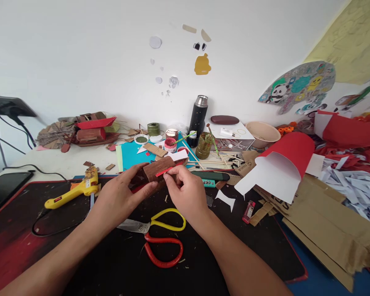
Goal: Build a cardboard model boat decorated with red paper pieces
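Note:
My left hand [119, 195] is closed round a small brown cardboard model [156, 167] with a curved top, much like a boat with a roof. A narrow red strip [163, 172] lies along the model's near side, its end pinched between the thumb and forefinger of my right hand [185, 187]. My palm and fingers hide part of the model's underside. Just below my hands, scissors [165, 238] with one yellow and one red handle rest on the black mat [117, 263]. Left of my left hand lies a yellow hot glue gun [72, 193].
Paint jars [170, 144], a black flask [199, 115] and a green-stained jar [204, 146] stand behind my hands. Another model boat [91, 133] sits at the back left. Rolled red paper [291, 154] and cardboard [323, 218] crowd the right side. A lighter [248, 211] lies near the cardboard.

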`<move>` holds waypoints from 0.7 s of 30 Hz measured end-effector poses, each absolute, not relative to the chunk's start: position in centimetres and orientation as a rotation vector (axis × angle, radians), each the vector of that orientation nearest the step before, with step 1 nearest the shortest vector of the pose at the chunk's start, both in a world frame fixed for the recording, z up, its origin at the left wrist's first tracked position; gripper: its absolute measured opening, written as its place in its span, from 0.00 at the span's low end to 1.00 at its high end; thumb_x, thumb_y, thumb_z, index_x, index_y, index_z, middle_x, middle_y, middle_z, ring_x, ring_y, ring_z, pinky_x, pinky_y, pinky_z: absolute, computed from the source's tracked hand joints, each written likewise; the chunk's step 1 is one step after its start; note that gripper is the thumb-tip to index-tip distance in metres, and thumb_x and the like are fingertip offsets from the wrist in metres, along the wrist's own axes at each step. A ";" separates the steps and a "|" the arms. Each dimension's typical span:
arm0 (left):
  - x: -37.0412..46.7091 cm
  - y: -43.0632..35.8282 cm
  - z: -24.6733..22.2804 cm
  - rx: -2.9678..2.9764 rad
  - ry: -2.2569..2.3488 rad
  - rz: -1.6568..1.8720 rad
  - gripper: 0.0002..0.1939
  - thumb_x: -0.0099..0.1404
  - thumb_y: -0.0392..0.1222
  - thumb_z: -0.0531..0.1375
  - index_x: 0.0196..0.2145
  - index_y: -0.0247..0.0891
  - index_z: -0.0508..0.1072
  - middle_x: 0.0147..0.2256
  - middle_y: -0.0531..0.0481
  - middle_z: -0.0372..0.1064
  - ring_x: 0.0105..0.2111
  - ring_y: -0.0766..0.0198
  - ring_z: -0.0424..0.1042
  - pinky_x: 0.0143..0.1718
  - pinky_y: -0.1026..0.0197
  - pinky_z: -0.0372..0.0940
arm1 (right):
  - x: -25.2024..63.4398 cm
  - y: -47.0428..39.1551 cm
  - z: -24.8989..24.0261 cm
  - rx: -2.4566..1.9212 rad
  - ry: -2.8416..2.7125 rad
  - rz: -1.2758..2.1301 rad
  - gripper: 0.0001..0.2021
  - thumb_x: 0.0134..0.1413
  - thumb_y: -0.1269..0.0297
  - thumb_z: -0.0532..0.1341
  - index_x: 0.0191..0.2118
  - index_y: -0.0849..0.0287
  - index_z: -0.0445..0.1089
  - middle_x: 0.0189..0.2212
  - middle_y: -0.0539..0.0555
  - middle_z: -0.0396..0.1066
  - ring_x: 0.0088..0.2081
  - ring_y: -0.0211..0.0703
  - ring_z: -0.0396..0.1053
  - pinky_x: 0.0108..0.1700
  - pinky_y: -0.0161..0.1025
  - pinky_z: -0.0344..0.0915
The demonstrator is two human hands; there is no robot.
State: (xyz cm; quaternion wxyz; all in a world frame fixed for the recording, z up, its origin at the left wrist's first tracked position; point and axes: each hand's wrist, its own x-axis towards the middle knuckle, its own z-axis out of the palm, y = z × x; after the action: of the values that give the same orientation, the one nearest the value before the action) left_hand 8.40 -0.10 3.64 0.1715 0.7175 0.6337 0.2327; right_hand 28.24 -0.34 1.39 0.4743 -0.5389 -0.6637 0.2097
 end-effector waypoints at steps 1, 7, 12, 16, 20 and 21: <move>8.4 -0.1 3.7 2.029 1.797 0.658 0.41 0.67 0.73 0.56 0.65 0.42 0.73 0.48 0.41 0.84 0.45 0.41 0.83 0.42 0.51 0.73 | 28.2 -0.3 1.4 -1.314 -1.622 0.509 0.08 0.66 0.60 0.62 0.37 0.55 0.76 0.19 0.44 0.64 0.21 0.37 0.60 0.28 0.36 0.54; 8.5 -0.1 3.4 2.063 1.815 0.681 0.42 0.66 0.74 0.57 0.65 0.42 0.72 0.50 0.40 0.83 0.48 0.40 0.82 0.44 0.51 0.73 | 28.3 -0.4 1.3 -1.334 -1.644 0.482 0.08 0.66 0.60 0.62 0.37 0.55 0.76 0.20 0.45 0.66 0.21 0.38 0.61 0.29 0.37 0.54; 8.4 -0.1 3.4 2.061 1.816 0.687 0.41 0.66 0.73 0.57 0.65 0.43 0.72 0.50 0.40 0.83 0.48 0.40 0.82 0.44 0.51 0.73 | 28.3 -0.4 1.2 -1.330 -1.632 0.490 0.08 0.66 0.59 0.62 0.37 0.55 0.77 0.20 0.45 0.66 0.21 0.38 0.61 0.29 0.37 0.54; 8.5 0.0 3.8 2.026 1.811 0.679 0.42 0.65 0.73 0.57 0.65 0.42 0.73 0.48 0.41 0.84 0.45 0.41 0.83 0.42 0.51 0.74 | 28.3 -0.4 1.3 -1.335 -1.634 0.500 0.09 0.66 0.59 0.62 0.37 0.55 0.76 0.20 0.45 0.66 0.21 0.38 0.61 0.29 0.37 0.54; 8.7 0.1 4.2 1.989 1.802 0.695 0.41 0.64 0.73 0.57 0.63 0.42 0.76 0.46 0.42 0.85 0.43 0.41 0.83 0.41 0.52 0.74 | 28.3 -0.4 1.4 -1.335 -1.632 0.506 0.09 0.67 0.58 0.62 0.36 0.55 0.76 0.20 0.45 0.67 0.21 0.38 0.62 0.28 0.36 0.54; 8.8 0.1 4.2 1.978 1.796 0.701 0.40 0.64 0.72 0.58 0.62 0.42 0.76 0.46 0.42 0.85 0.43 0.41 0.83 0.40 0.52 0.74 | 28.3 -0.4 1.5 -1.331 -1.630 0.505 0.09 0.67 0.58 0.62 0.36 0.55 0.76 0.20 0.45 0.67 0.21 0.38 0.62 0.28 0.36 0.54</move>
State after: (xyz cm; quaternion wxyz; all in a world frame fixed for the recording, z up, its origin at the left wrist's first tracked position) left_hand 8.76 0.11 4.19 0.1887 0.7031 0.6386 0.2494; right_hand 28.30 -0.44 1.47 0.4694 -0.5431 -0.6651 0.2059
